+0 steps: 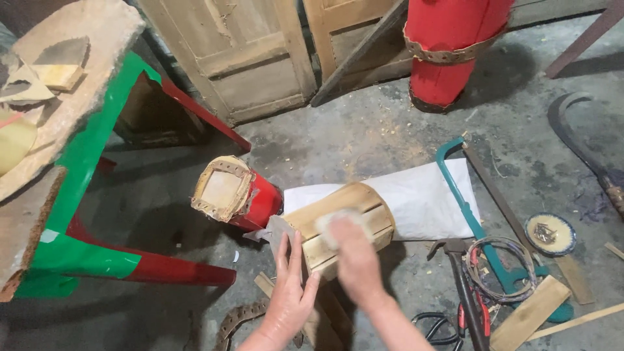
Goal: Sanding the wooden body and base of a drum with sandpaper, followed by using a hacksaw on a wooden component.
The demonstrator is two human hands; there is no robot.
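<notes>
Wooden drum shell [348, 218] lay on its side on the floor against a white sack [416, 198]. Left hand [288, 296] braced it, fingers spread; right hand [351, 253] blurred, seemingly pressing a pale pad [331, 224], grip unclear. Best: firm bracing, even strokes along the slats.

Woodworking/drum-making workshop. Rough concrete floor [403, 130] dusted with sawdust, teal-framed hacksaw [465, 208], hammer [448, 250], coil of wire [500, 266] and wood offcuts [530, 312] lying loose. Old wooden door panels [247, 52] leaning against the wall, unfinished wooden-stave drum shell [348, 224], red drum bodies [448, 45] nearby.
</notes>
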